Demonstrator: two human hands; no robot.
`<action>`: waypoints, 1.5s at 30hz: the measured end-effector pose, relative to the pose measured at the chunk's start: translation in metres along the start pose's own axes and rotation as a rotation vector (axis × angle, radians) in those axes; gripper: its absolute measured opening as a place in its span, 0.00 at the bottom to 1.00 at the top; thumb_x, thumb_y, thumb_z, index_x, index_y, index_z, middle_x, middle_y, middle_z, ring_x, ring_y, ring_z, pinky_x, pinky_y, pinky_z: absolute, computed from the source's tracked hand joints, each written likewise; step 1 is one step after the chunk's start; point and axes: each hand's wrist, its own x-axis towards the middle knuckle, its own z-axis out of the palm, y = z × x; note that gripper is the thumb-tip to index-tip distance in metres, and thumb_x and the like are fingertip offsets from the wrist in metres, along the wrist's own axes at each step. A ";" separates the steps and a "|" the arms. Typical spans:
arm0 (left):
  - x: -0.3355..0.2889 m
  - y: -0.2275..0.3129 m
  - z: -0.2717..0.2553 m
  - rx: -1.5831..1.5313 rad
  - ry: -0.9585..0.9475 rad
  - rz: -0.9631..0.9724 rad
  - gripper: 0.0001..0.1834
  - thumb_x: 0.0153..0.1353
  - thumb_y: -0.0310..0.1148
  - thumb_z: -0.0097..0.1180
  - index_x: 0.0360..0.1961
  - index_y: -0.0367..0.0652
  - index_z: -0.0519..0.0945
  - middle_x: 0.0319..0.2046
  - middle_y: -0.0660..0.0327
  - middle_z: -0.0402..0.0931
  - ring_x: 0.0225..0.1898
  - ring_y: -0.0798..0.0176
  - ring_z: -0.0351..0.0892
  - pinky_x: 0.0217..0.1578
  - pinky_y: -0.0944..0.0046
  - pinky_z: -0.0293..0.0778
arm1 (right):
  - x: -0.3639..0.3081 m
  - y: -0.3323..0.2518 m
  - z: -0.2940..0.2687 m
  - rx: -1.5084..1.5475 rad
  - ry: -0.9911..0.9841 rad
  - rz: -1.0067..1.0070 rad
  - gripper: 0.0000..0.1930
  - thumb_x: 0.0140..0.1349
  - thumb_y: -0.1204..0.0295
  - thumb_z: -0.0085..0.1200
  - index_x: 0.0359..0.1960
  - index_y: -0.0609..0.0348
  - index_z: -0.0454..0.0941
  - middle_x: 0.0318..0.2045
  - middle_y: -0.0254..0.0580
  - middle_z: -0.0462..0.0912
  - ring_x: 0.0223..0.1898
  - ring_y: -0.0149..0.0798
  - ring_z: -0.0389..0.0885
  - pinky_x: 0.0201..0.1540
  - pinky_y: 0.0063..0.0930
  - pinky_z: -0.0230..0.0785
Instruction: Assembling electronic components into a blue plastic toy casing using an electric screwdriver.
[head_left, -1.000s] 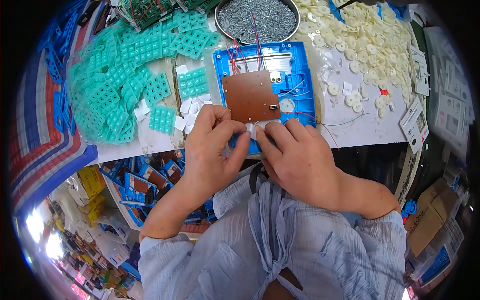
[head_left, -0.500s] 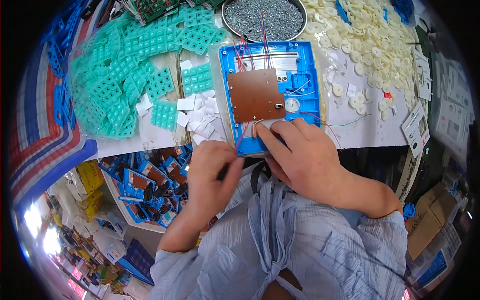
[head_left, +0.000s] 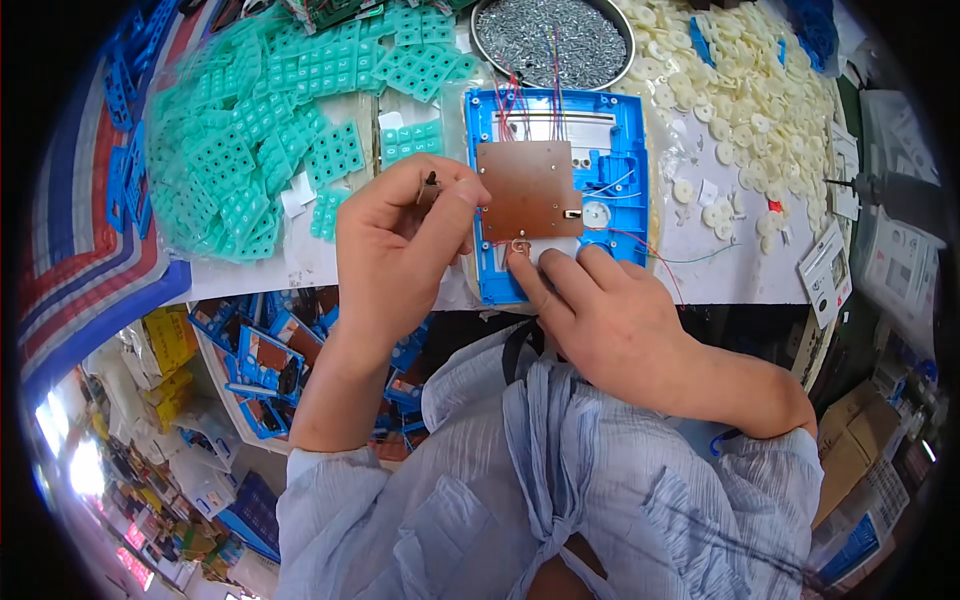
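Note:
A blue plastic casing lies on the table in front of me, with a brown circuit board over its middle. Thin red, blue and white wires stick out around the board. My left hand is raised at the board's left edge, thumb and forefinger pinched together. A small dark and metallic piece shows between its fingers; its kind is unclear. Across the casing's near edge, the fingers of my right hand stretch out, apart. Its index fingertip presses by the board's lower edge, near a thin wire loop; the thumb is hidden.
Green rubber keypads are heaped at the left. A round metal bowl of screws stands behind the casing, and cream plastic discs spread at the right. A dark screwdriver-like tool hangs there. Below the table's left edge, a box holds assembled blue units.
My left hand has risen from the casing's lower left corner to the board's left side, its small piece now visible. My right hand stays pressed on the casing. The whole view has shifted slightly.

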 end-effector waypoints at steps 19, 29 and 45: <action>0.002 -0.015 0.003 -0.329 0.018 -0.164 0.05 0.70 0.26 0.57 0.41 0.35 0.79 0.29 0.56 0.83 0.22 0.71 0.78 0.23 0.73 0.72 | 0.005 0.016 -0.011 0.159 -0.111 -0.013 0.33 0.55 0.72 0.61 0.66 0.53 0.72 0.41 0.40 0.74 0.41 0.45 0.78 0.39 0.34 0.77; -0.017 0.001 0.014 0.294 -0.092 0.261 0.05 0.61 0.23 0.66 0.38 0.36 0.84 0.27 0.62 0.79 0.23 0.73 0.73 0.23 0.71 0.66 | -0.006 0.031 -0.032 0.378 0.064 -0.005 0.27 0.51 0.72 0.66 0.56 0.56 0.79 0.38 0.40 0.79 0.40 0.45 0.80 0.39 0.36 0.75; -0.017 -0.002 -0.013 0.852 -0.292 0.628 0.17 0.54 0.35 0.69 0.46 0.47 0.85 0.40 0.62 0.81 0.41 0.56 0.79 0.45 0.53 0.71 | -0.001 0.063 -0.021 0.236 0.479 0.125 0.07 0.55 0.73 0.67 0.34 0.56 0.81 0.26 0.38 0.80 0.29 0.44 0.80 0.30 0.35 0.73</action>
